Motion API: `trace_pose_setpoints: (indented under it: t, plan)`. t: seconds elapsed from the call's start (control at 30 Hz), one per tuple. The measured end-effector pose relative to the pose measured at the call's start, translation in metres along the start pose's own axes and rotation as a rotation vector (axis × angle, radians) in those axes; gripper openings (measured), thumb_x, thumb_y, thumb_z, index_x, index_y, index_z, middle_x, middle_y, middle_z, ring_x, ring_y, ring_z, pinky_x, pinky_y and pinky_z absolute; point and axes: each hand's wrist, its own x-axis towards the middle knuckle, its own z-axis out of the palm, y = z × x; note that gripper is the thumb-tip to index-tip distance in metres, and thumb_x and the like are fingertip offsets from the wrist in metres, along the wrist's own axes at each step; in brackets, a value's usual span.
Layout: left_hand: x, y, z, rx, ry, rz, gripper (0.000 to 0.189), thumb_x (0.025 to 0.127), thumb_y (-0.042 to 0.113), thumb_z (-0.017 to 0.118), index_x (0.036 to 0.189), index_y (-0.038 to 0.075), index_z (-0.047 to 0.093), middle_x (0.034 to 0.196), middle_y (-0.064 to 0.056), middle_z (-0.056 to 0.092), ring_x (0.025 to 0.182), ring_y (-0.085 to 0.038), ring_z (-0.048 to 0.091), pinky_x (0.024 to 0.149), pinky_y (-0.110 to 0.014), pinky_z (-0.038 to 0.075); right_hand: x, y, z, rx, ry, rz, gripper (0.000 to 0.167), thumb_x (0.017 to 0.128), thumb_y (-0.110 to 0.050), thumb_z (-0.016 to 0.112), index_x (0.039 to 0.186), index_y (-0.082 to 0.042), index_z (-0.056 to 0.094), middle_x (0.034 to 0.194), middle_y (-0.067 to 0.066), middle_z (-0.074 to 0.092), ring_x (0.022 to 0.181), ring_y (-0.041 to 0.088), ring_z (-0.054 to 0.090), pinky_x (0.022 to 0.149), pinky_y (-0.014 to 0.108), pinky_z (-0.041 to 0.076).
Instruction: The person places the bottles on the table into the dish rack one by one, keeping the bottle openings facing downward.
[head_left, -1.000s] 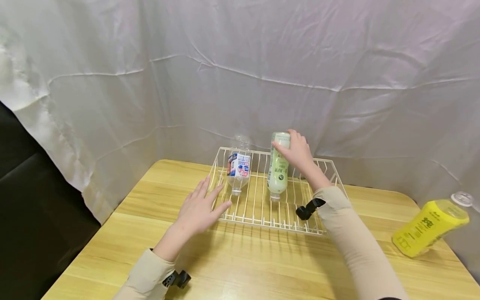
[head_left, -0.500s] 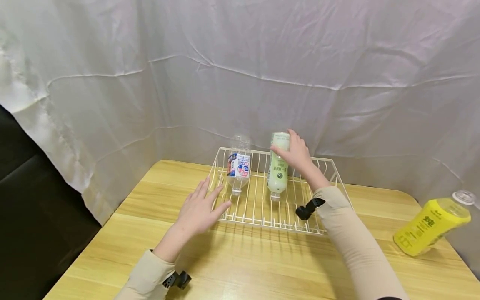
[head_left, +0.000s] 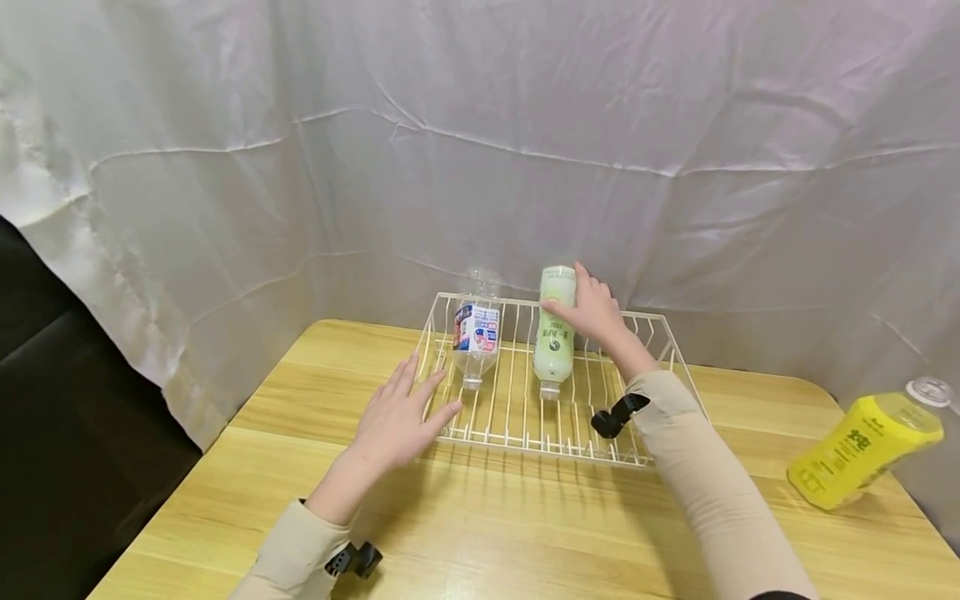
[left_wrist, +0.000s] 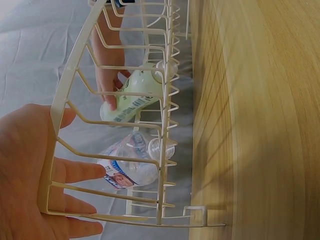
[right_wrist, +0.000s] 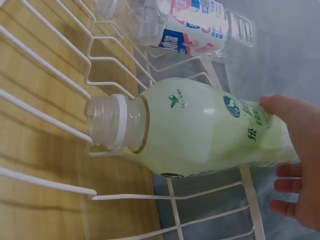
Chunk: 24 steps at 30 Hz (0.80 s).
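Note:
My right hand grips a pale green bottle near its base. The bottle is upside down in a white wire dish rack, leaning back, its capless mouth down among the wires in the right wrist view. To its left, a clear bottle with a blue, red and white label also stands inverted in the rack. My left hand lies at the rack's left front corner with straight, spread fingers. In the left wrist view the rack's rim crosses in front of that hand.
A yellow-labelled bottle stands on the wooden table at the right, leaning in the head view. A grey cloth curtain hangs behind the table. Something black fills the left side.
The green bottle's base end has shifted slightly left and down, with my right hand's thumb and fingers still around it. My left hand and the clear bottle stay in place.

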Motion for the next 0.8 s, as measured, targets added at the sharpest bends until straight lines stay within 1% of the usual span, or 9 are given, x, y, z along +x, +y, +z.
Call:
trace_pose_setpoints:
  t: [0.17, 0.33, 0.47, 0.6, 0.8]
  plan:
    - [0.001, -0.001, 0.0, 0.002, 0.006, 0.011, 0.07, 0.095, 0.066, 0.037, 0.152, 0.026, 0.036, 0.165, -0.013, 0.002, 0.153, -0.034, 0.007, 0.12, -0.062, 0.014, -0.001, -0.002, -0.003, -0.052, 0.009, -0.008, 0.106, 0.086, -0.064, 0.059, 0.158, -0.011, 0.0, 0.155, 0.025, 0.03, 0.136, 0.046, 0.032, 0.107, 0.065, 0.031]
    - [0.001, -0.001, 0.0, 0.009, 0.008, 0.015, 0.07, 0.095, 0.067, 0.037, 0.151, 0.025, 0.036, 0.165, -0.013, 0.002, 0.153, -0.033, 0.007, 0.12, -0.063, 0.011, -0.004, -0.005, -0.007, -0.158, 0.06, -0.026, 0.104, 0.087, -0.066, 0.055, 0.158, -0.011, 0.003, 0.153, 0.025, 0.032, 0.135, 0.047, 0.033, 0.105, 0.065, 0.034]
    - [0.001, -0.002, 0.001, 0.012, 0.004, 0.015, 0.07, 0.095, 0.067, 0.036, 0.151, 0.025, 0.036, 0.165, -0.013, 0.002, 0.153, -0.033, 0.006, 0.12, -0.062, 0.01, -0.008, -0.008, -0.013, -0.197, 0.117, -0.036, 0.098, 0.087, -0.065, 0.055, 0.157, -0.012, 0.012, 0.152, 0.024, 0.033, 0.135, 0.046, 0.034, 0.104, 0.065, 0.035]
    - [0.001, -0.002, 0.0, 0.009, 0.002, 0.017, 0.069, 0.096, 0.065, 0.037, 0.151, 0.025, 0.037, 0.165, -0.014, 0.003, 0.153, -0.033, 0.006, 0.12, -0.063, 0.01, -0.012, -0.014, -0.021, -0.202, 0.187, -0.059, 0.088, 0.089, -0.061, 0.056, 0.154, -0.01, 0.025, 0.149, 0.022, 0.038, 0.133, 0.043, 0.037, 0.102, 0.063, 0.038]
    - [0.002, -0.003, 0.0, 0.006, 0.002, 0.024, 0.068, 0.096, 0.065, 0.038, 0.151, 0.024, 0.038, 0.164, -0.014, 0.003, 0.153, -0.034, 0.007, 0.121, -0.061, 0.009, -0.019, -0.024, -0.037, -0.125, 0.296, -0.095, 0.072, 0.091, -0.052, 0.059, 0.146, -0.009, 0.04, 0.144, 0.019, 0.043, 0.131, 0.04, 0.039, 0.102, 0.059, 0.038]
